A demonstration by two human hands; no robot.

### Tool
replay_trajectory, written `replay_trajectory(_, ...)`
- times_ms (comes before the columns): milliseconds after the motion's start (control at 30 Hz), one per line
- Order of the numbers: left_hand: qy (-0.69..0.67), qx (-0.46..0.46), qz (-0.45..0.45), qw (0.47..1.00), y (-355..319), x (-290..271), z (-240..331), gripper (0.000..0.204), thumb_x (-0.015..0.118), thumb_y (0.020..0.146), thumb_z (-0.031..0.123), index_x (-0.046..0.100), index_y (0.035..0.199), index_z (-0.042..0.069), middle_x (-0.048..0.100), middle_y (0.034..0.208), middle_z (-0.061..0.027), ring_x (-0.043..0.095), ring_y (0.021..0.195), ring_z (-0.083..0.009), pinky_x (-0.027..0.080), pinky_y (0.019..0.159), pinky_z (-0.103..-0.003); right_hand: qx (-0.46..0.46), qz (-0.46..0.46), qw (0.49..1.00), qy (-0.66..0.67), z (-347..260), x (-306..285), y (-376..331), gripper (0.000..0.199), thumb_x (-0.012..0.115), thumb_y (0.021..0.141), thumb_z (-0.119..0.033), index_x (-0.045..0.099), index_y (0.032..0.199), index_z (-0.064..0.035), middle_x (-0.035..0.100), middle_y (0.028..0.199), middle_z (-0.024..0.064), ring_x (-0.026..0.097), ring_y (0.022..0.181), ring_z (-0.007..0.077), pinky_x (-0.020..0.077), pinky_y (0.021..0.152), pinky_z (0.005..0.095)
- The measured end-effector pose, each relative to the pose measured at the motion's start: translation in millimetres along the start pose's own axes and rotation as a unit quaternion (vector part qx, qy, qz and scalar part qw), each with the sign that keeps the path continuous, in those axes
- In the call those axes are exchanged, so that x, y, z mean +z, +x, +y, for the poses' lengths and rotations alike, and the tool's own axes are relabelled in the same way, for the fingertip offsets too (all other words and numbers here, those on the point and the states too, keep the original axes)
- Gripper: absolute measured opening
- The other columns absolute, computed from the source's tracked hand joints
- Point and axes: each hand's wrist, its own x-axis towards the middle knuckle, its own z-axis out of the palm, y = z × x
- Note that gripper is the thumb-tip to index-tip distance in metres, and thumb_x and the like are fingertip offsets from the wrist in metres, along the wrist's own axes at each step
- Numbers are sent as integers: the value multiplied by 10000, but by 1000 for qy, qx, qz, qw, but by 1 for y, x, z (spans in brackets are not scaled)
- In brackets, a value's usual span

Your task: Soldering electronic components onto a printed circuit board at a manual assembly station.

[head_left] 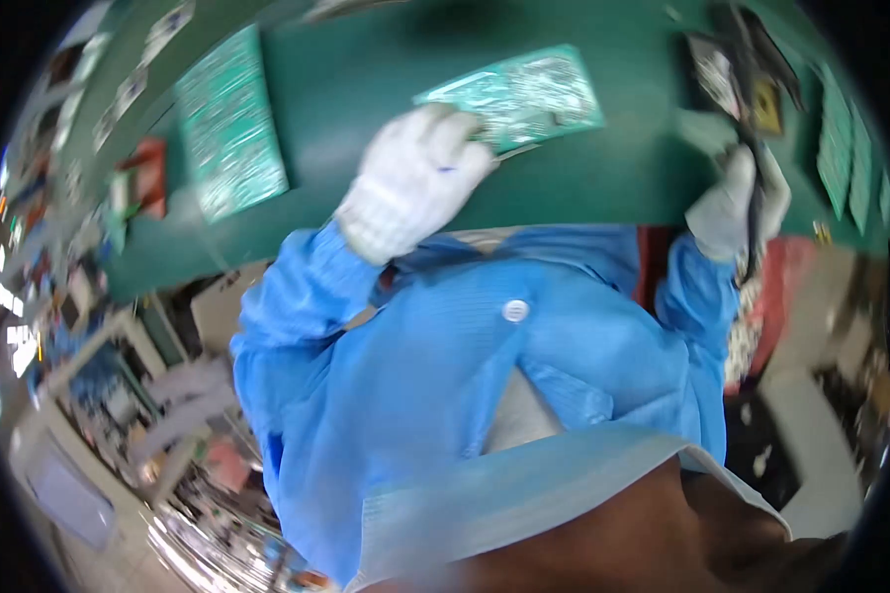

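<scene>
My left hand (420,178), in a white glove, has its fingers closed at the near left edge of a green circuit board panel (534,97). The panel lies slightly tilted on the green bench top, its surface shiny with parts or wrap. Over at the right, my right hand (734,210), gloved too, is closed around a long black tool (756,183). That tool runs from the far side down past my wrist; blur hides its exact kind. Just beyond this hand are a dark holder (712,74) and a small yellow piece (766,107).
Another green board panel (232,128) lies to the left on the bench (366,59). Several green boards (836,143) stand at the right edge. A red item (148,176) sits at the bench's left end. Below right is a red patterned cloth (776,296).
</scene>
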Motion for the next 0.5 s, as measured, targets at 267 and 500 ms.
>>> replay_trajectory(267,-231,-450,-60,860,-29,-85,-27,196,656,820,176,592,941,35,614,832,-108,649,767,-273,543,650,-355,25,22,998,60,0,16,-5,245,629,917,-110,601,1092,58,686,913,171,656,756,199,546,675,307)
replay_trajectory(500,44,-175,-178,967,-54,-180,-148,238,730,775,160,633,948,28,614,877,-117,618,695,-274,501,635,-359,14,-6,999,31,6,8,-4,217,619,908,-72,595,1078,60,680,850,182,639,683,180,523,614,281)
